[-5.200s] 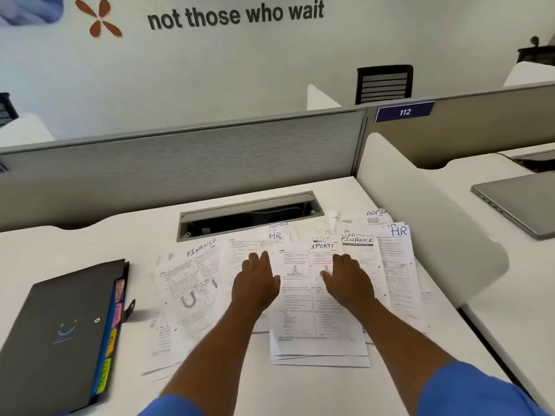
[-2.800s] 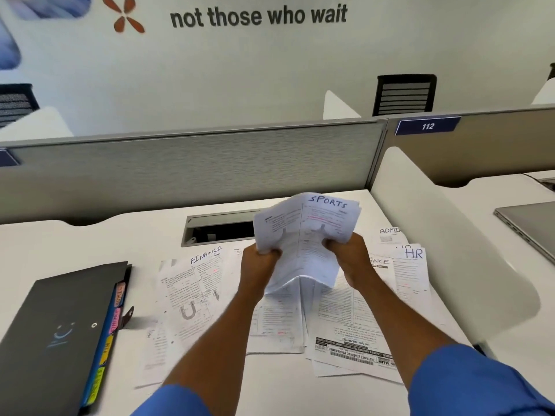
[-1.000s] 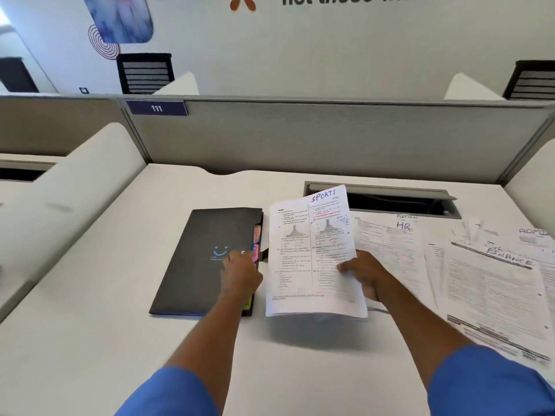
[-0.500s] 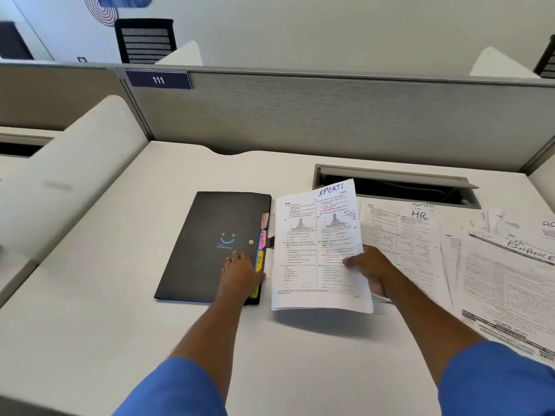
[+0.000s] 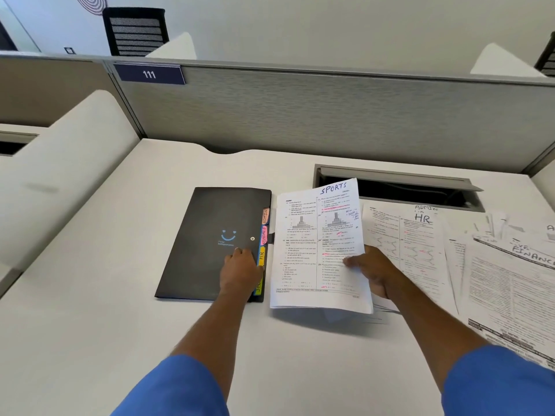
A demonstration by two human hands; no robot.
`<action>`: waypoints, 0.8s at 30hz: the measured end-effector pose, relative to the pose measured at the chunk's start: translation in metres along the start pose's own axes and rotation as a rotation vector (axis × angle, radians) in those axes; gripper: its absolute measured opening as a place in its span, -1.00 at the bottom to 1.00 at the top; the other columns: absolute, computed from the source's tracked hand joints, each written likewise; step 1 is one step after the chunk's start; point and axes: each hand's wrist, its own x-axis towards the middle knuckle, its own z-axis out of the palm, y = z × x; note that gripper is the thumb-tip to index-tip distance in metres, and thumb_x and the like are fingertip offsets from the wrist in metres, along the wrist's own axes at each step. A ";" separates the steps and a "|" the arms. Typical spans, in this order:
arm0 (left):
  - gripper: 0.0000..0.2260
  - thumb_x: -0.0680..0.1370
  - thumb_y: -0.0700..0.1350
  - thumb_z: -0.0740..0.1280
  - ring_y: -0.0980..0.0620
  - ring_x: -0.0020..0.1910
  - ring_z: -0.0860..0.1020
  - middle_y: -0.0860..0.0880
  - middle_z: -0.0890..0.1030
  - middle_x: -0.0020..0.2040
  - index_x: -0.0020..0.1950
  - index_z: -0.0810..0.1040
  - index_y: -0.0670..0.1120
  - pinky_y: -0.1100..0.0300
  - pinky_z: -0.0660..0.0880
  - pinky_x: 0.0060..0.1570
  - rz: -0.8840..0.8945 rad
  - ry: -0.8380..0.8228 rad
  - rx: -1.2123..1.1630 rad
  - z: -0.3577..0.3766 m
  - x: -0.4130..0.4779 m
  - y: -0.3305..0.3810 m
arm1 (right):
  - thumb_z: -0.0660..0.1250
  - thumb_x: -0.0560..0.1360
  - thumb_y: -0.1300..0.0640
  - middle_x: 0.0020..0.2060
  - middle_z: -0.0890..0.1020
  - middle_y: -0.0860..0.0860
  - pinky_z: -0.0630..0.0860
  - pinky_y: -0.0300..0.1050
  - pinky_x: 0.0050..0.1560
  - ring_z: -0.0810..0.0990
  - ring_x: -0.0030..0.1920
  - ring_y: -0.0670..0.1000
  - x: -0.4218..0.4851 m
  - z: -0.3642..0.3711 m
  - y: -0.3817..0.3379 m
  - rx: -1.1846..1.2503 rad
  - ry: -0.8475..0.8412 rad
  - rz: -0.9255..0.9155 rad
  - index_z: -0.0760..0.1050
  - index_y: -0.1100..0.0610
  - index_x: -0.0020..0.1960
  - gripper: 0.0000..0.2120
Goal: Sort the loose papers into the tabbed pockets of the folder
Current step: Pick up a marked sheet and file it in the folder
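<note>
Head cam: your R hand [image 5: 372, 271] pinches thin white SPORTS sheets [image 5: 318, 250], just 3 o'clock of flat matte-black folder [image 5: 207, 235]. L hand [image 5: 240, 271] rests on it by coloured tabs [image 5: 262, 256], fingers bent; can't tell if gripping. Loose papers [image 5: 420, 244] further 3 o'clock.

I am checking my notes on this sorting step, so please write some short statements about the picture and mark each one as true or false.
1. The right hand holds the SPORTS sheet. True.
2. The folder lies open. False: its cover is shut, and only the coloured tabs show along its right edge.
3. The left hand rests on the folder beside the tabs. True.
4. The HR sheet is in a pocket of the folder. False: it lies on the desk, to the right of the SPORTS sheet.
5. The number plate reads 112. False: it reads 111.
</note>
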 end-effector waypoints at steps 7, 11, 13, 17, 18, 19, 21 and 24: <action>-0.62 0.52 0.08 0.33 -0.11 0.12 0.52 -0.11 0.54 0.13 0.21 0.43 -0.12 0.02 0.51 0.07 0.006 0.015 0.019 -0.003 0.012 0.006 | 0.34 0.48 0.41 0.07 0.71 0.10 0.57 0.18 0.15 0.68 0.07 0.21 0.014 0.003 -0.004 0.026 -0.007 0.005 0.58 0.18 0.20 -0.68; -0.60 0.52 0.06 0.31 -0.15 0.16 0.48 -0.14 0.50 0.16 0.26 0.40 -0.13 0.01 0.49 0.09 0.007 -0.003 0.057 -0.003 0.012 0.010 | 0.34 0.49 0.41 0.02 0.72 0.07 0.59 0.10 0.08 0.69 0.04 0.18 0.016 0.004 0.000 0.026 -0.005 0.011 0.57 0.21 0.22 -0.67; -0.62 0.54 0.04 0.28 -0.17 0.15 0.48 -0.16 0.48 0.16 0.26 0.38 -0.13 -0.01 0.50 0.07 0.013 -0.014 0.092 -0.002 0.011 0.012 | 0.33 0.49 0.41 0.07 0.70 0.11 0.57 0.08 0.07 0.68 0.05 0.19 0.015 0.005 0.001 0.023 0.002 0.016 0.56 0.21 0.22 -0.67; -0.55 0.55 -0.07 0.17 -0.29 0.07 0.54 -0.20 0.43 0.25 0.43 0.25 -0.11 -0.06 0.51 0.03 0.090 -0.008 0.241 0.003 0.009 0.013 | 0.33 0.50 0.40 0.11 0.68 0.14 0.57 0.10 0.11 0.67 0.08 0.21 0.015 0.008 0.002 0.006 -0.003 0.023 0.55 0.21 0.24 -0.67; -0.51 0.55 -0.09 0.14 -0.31 0.06 0.56 -0.23 0.38 0.33 0.49 0.18 -0.07 -0.06 0.50 0.02 0.130 0.006 0.297 0.006 0.009 0.012 | 0.32 0.51 0.40 0.12 0.68 0.14 0.57 0.08 0.08 0.67 0.07 0.21 0.015 0.009 0.002 0.002 -0.009 0.024 0.55 0.20 0.24 -0.67; -0.49 0.56 -0.10 0.12 -0.32 0.04 0.57 -0.26 0.30 0.42 0.52 0.14 -0.04 -0.05 0.49 0.03 0.165 0.022 0.341 0.009 0.009 0.010 | 0.32 0.51 0.40 0.12 0.68 0.14 0.57 0.06 0.05 0.67 0.07 0.20 0.015 0.009 0.001 -0.001 -0.015 0.022 0.54 0.20 0.25 -0.67; -0.52 0.58 -0.10 0.09 -0.31 0.00 0.59 -0.27 0.15 0.52 0.52 0.14 0.00 -0.07 0.49 0.04 0.216 0.041 0.401 0.013 0.011 0.008 | 0.31 0.52 0.40 0.12 0.68 0.14 0.58 0.02 -0.01 0.67 0.07 0.19 0.015 0.009 0.000 0.002 -0.020 0.020 0.54 0.21 0.26 -0.67; -0.61 0.62 -0.08 0.07 -0.34 0.03 0.58 -0.25 0.03 0.55 0.46 0.21 -0.01 -0.12 0.50 0.07 0.272 0.030 0.446 0.019 0.014 0.005 | 0.31 0.52 0.40 0.11 0.68 0.13 0.58 -0.03 -0.08 0.68 0.04 0.16 0.015 0.007 -0.002 0.010 -0.018 0.020 0.54 0.20 0.25 -0.67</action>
